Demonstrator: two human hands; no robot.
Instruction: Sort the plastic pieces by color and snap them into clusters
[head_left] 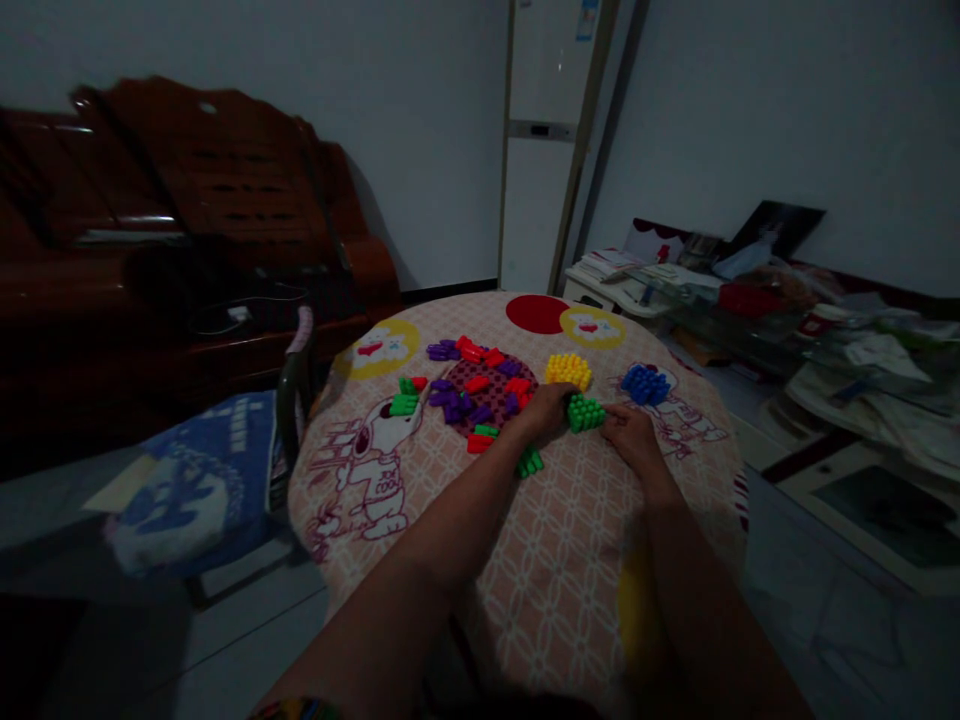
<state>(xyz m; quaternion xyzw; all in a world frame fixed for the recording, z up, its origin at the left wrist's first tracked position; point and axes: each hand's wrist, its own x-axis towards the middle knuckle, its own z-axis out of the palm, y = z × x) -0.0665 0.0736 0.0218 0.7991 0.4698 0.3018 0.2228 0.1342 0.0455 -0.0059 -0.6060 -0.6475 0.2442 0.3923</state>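
A cluster of green bullet-shaped plastic toy blocks (585, 413) stands on the round table between my hands. My left hand (549, 410) holds its left side, with the fingers partly hidden behind it. My right hand (631, 436) has its fingers closed against the right side of the same cluster. Just behind stands a yellow cluster of the same blocks (568, 371). To the right is a blue cluster (646, 384). Loose purple blocks (454, 402), red blocks (470, 349) and green blocks (403, 404) lie scattered left of my hands; a few green ones rest beside my left forearm.
A patterned cloth (525, 560) covers the table. On the left are a chair with a blue cover (202, 480) and a wooden sofa (225, 170). Cluttered low furniture (750, 290) runs along the right wall. A tall white cabinet-like unit (540, 200) stands at the back.
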